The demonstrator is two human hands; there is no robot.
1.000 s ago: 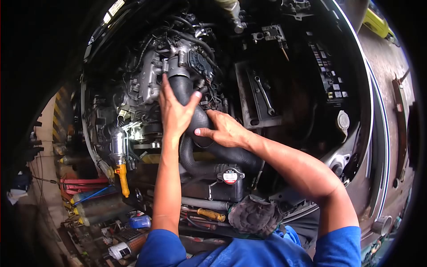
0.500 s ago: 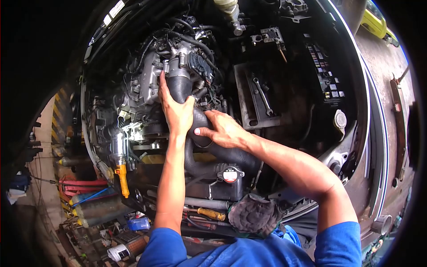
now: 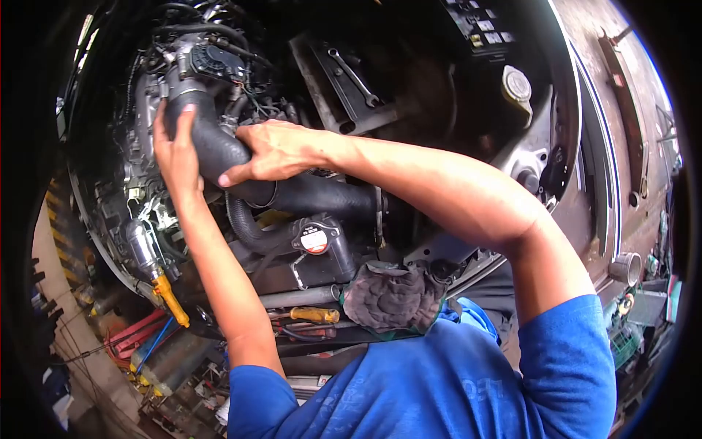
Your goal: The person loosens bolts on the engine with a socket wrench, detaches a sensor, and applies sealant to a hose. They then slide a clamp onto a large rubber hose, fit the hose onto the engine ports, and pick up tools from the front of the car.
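A thick black rubber hose point(image 3: 212, 144) curves from a metal throttle housing point(image 3: 184, 86) down to the right in the engine bay. Along its left side lies my left hand point(image 3: 178, 155), fingers pointing up and wrapped on the hose near the housing end. On its right side, at the bend, my right hand point(image 3: 272, 152) grips it, thumb in front and fingers partly hidden behind. Below the bend a clamp point(image 3: 273, 194) sits where the hose meets a wider black pipe point(image 3: 322, 203).
A radiator cap point(image 3: 314, 239) is below the pipe. A wrench point(image 3: 354, 77) lies on the battery tray point(image 3: 319, 95). Nearer me are a dark cloth point(image 3: 395, 298) and a yellow-handled tool point(image 3: 314, 315). A work lamp point(image 3: 170, 298) hangs at the left.
The camera view has shifted, so the engine bay appears farther left and higher. Both hands remain on the hose, and the fingers of my left hand are now more spread.
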